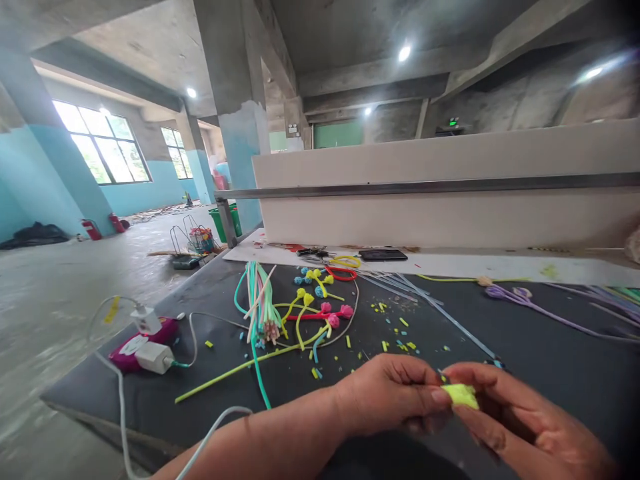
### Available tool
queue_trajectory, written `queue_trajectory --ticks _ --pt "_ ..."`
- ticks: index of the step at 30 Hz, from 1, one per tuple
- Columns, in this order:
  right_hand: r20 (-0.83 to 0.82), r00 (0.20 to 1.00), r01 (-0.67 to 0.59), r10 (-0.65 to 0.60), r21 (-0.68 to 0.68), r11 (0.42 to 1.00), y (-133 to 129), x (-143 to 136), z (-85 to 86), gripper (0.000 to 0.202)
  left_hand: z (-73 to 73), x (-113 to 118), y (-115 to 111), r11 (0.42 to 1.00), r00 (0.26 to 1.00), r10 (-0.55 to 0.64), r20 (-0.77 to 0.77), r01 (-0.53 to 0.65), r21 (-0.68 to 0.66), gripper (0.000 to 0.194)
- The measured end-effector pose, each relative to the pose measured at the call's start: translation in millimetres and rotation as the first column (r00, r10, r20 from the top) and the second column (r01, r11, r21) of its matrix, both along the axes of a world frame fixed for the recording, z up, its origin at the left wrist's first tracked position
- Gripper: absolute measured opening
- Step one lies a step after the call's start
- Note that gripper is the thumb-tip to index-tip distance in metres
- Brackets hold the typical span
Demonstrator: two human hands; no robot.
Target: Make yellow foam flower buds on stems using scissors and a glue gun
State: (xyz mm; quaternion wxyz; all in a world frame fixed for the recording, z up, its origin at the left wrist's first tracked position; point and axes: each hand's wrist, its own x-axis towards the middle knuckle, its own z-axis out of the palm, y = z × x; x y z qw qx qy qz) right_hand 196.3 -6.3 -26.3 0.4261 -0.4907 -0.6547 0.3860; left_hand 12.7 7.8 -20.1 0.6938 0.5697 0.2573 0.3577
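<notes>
My left hand (395, 393) and my right hand (520, 420) meet at the near edge of a dark table (550, 360). Together they pinch a small yellow-green knotted piece (461, 395) between thumbs and fingertips. Beyond the hands lie a bundle of coloured cords (260, 307), yellow cords with knotted ends (305, 300), pink knotted pieces (335, 313) and scattered cut bits (395, 333).
A white charger and cable (153, 357) sit on a pink pad at the table's left corner. A black phone (383, 255) and red loop (341, 273) lie near the white wall board (450, 200). Purple cords (530, 300) lie at right. Concrete floor at left.
</notes>
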Motion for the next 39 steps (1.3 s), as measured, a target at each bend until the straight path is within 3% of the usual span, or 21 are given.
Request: queue_trajectory --ticks 6,9,11,16,20,22,24,26,28,31,33,35,39 --pt "0.222 0.975 -0.055 0.019 0.157 0.986 -6.4 -11.6 19.5 0.014 -7.4 12.0 -2.6 0.979 0.982 0.173 -0.077 -0.163 0.124 0.016" --pt "0.212 0.977 -0.067 0.034 0.149 0.987 -5.8 -12.2 19.0 0.012 -5.7 13.2 -4.3 0.96 0.961 0.199 -0.191 -0.152 0.237 0.012" --pt "0.155 0.986 -0.082 0.064 0.115 0.99 -5.1 -12.4 15.8 0.013 -4.3 11.6 -4.6 0.922 0.925 0.264 -0.274 -0.16 0.352 0.012" --pt "0.115 0.989 -0.108 0.094 0.119 0.987 -5.6 -15.2 6.7 0.012 -10.3 6.6 -4.5 0.747 0.847 0.414 -0.333 -0.107 0.656 0.017" --pt "0.109 0.99 -0.106 0.092 0.131 0.986 -9.0 -18.4 3.9 0.015 -16.5 3.9 -4.8 0.729 0.815 0.434 -0.385 -0.066 0.682 0.022" --pt "0.055 0.989 -0.14 0.135 0.11 0.984 -11.7 -18.8 5.4 0.025 -15.3 3.1 -4.9 0.749 0.831 0.42 -0.365 -0.091 0.657 0.024" --pt "-0.004 0.981 -0.193 0.194 0.085 0.977 -14.3 -16.6 10.1 0.038 -11.6 2.7 -4.9 0.812 0.878 0.362 -0.314 -0.131 0.568 0.027" --pt "-0.033 0.981 -0.187 0.19 0.092 0.978 -15.3 -10.2 17.2 0.044 -7.8 2.5 -4.8 0.92 0.932 0.263 -0.251 -0.164 0.356 0.028" --pt "-0.015 0.996 -0.084 0.086 0.129 0.988 -12.8 2.1 23.7 0.039 -6.1 2.3 -4.1 0.979 0.971 0.186 -0.152 -0.169 0.118 0.027" --pt "0.14 0.969 0.173 -0.202 0.194 0.966 -1.9 29.9 24.7 0.029 -8.1 2.3 -1.7 0.986 0.988 0.156 -0.001 -0.156 -0.062 0.025" --pt "0.354 0.852 0.311 -0.386 0.252 0.917 6.5 50.2 17.8 0.027 -10.4 2.4 -0.2 0.985 0.99 0.134 0.052 -0.128 -0.112 0.024" --pt "0.531 0.731 0.326 -0.429 0.28 0.903 10.9 67.1 7.5 0.031 -11.6 2.2 0.3 0.984 0.989 0.117 0.095 -0.102 -0.148 0.023" --pt "0.679 0.633 0.299 -0.373 0.23 0.926 2.7 80.9 -9.2 0.042 -9.4 -0.9 -0.5 0.975 0.978 0.105 0.181 -0.066 -0.212 0.021"
